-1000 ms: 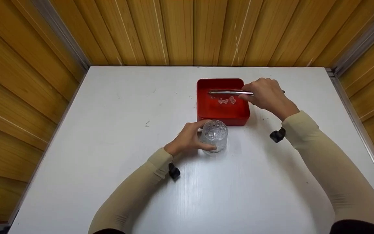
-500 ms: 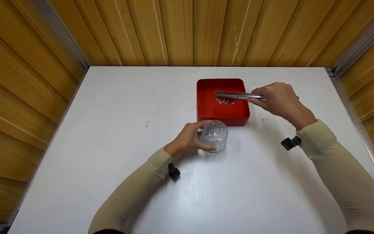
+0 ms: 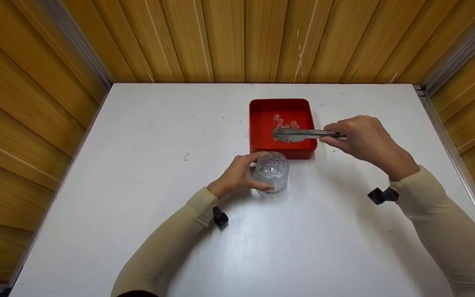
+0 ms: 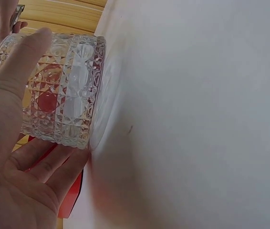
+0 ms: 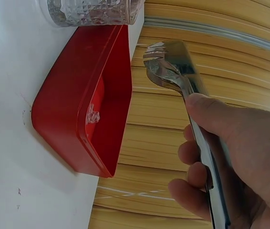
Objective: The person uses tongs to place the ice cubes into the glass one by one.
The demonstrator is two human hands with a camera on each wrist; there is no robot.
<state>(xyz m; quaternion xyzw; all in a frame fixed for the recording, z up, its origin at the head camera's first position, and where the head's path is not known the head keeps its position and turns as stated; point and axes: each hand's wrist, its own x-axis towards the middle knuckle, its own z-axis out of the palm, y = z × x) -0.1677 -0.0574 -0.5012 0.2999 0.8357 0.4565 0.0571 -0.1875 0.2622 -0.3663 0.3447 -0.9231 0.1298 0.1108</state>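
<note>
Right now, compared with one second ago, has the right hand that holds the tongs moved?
Yes. In the head view, the right hand has moved rightward and nearer to the person, judged against the red box, which stayed in place.

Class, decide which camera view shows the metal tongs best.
The right wrist view: the metal tongs appear largest there, pronged tip clear, though the right hand covers part. The head view shows them smaller, from above; the left wrist view, only a sliver.
</note>
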